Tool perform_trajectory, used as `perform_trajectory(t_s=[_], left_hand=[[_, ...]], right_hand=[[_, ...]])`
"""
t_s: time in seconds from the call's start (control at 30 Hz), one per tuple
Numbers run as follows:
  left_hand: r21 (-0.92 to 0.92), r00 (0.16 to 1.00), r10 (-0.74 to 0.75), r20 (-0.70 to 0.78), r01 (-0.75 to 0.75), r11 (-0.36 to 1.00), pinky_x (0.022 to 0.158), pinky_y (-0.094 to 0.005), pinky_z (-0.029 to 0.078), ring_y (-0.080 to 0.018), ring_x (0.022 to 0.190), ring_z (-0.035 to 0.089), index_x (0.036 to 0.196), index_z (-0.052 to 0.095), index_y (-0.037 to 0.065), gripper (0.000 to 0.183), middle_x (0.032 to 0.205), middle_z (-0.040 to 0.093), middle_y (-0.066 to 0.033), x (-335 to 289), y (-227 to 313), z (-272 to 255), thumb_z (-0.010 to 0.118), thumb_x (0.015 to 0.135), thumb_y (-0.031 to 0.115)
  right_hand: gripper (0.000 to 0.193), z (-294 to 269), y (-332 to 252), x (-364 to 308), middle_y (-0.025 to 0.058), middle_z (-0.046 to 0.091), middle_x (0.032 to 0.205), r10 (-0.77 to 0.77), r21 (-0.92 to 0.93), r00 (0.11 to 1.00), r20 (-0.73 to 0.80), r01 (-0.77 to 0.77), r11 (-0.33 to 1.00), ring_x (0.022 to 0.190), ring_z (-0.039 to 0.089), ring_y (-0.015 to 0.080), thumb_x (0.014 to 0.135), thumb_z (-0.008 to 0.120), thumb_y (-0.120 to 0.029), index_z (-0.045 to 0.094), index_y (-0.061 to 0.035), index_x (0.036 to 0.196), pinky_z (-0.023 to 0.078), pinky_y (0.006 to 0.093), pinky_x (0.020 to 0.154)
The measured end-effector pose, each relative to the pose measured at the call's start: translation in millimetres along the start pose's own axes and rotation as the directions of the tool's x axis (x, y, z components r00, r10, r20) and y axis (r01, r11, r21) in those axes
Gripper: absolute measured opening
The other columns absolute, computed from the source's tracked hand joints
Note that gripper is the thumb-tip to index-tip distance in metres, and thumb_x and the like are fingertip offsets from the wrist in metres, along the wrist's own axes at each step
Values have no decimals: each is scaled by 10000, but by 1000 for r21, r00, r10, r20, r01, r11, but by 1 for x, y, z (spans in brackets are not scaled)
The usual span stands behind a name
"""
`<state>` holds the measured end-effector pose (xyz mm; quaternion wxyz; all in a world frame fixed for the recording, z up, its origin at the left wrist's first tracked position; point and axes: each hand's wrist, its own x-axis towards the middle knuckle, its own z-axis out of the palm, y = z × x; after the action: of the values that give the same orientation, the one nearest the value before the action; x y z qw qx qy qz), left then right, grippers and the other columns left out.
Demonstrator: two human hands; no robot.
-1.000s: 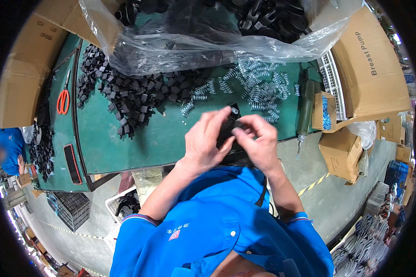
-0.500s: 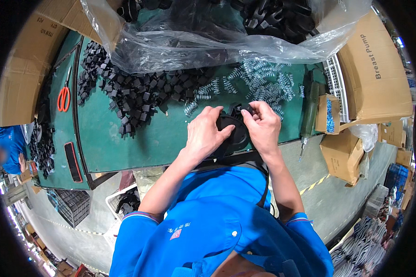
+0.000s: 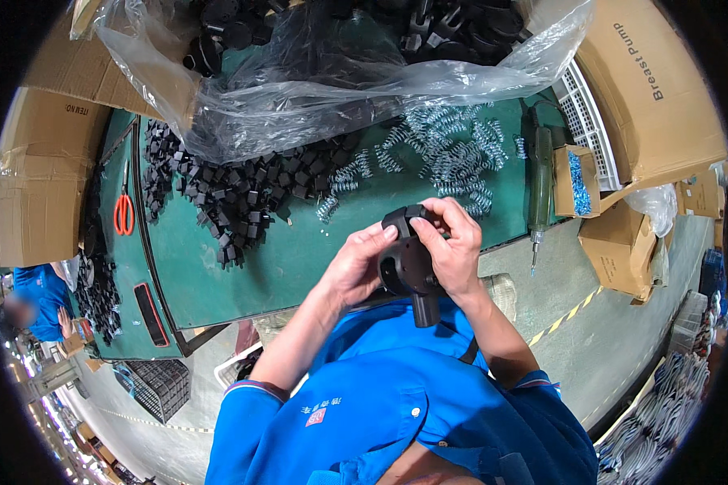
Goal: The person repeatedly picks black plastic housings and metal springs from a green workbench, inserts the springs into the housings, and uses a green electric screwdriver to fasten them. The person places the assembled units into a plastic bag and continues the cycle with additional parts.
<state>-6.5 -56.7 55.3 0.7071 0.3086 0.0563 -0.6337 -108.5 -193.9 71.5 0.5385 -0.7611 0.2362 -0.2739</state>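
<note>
Work table: we look down on a green-topped table [image 3: 226,293], small black plastic blocks [image 3: 243,190] heaped beside silvery coiled metal springs [image 3: 459,153].
Table sides: orange-handled metal scissors [image 3: 124,212] lie left, a dark green power screwdriver [image 3: 541,182] right.
Room: we see a grey floor [image 3: 534,297] with a yellow-striped marking [image 3: 566,313] and, far left, a co-worker in blue [image 3: 39,297].
Black part: a round-bodied black plastic part with a stubby tube [image 3: 414,267] sits between both hands at the table's near edge.
Hands: left hand [image 3: 353,263] and right hand [image 3: 456,250] have thumbs and fingers clamped on it.
Half a second on: its open dish faced us; now it is turned, tube toward the wearer.
</note>
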Motion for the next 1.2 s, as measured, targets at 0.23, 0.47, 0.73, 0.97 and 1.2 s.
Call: perform_trajectory(t_s=[0.23, 0.47, 0.73, 0.97, 1.2], left_hand=[[54, 989, 149, 7, -149, 987, 879, -314, 533, -162, 999, 648, 1301, 579, 14, 420, 1179, 655, -84, -11, -19, 5, 653, 959, 246], [266, 982, 189, -28, -175, 948, 811, -272, 539, -128, 916, 643, 1293, 591, 6, 390, 1131, 659, -69, -20, -11, 11, 647, 964, 209], [850, 783, 464, 415, -151, -504, 933, -408, 426, -248, 950, 596, 1182, 670, 49, 435, 973, 629, -98, -1, 19, 38, 762, 766, 137], [856, 756, 524, 393, -93, -508, 930, -455, 398, -311, 1032, 554, 1149, 668, 67, 472, 1020, 635, -93, 24, -12, 11, 780, 732, 258], [828, 924, 321, 207, 10, -560, 863, -443, 407, -303, 1018, 535, 1098, 666, 57, 394, 994, 583, -94, 24, 3, 30, 741, 788, 287]], right_hand=[[208, -14, -6, -8, 76, 610, 836, -108, 108, 992, 68, 101, 989, 715, 580, 156, 802, 743, -1, 655, 35, 986, 476, 280, 641], [188, -12, -9, -13, 84, 604, 818, -113, 61, 991, 70, 109, 992, 700, 572, 181, 802, 737, 5, 658, 34, 970, 471, 292, 641], [269, -17, 51, -5, 119, 676, 911, -203, 7, 968, 146, 204, 979, 799, 674, 256, 737, 684, 32, 703, -12, 1002, 528, 335, 687], [254, -12, 53, -14, 67, 609, 810, -117, -399, 985, 125, 158, 903, 717, 641, 285, 708, 628, 21, 700, -65, 935, 508, 395, 615], [275, -17, 55, -16, 72, 606, 839, -128, -417, 977, 173, 191, 889, 744, 642, 275, 714, 653, 13, 690, -67, 974, 509, 392, 614]])
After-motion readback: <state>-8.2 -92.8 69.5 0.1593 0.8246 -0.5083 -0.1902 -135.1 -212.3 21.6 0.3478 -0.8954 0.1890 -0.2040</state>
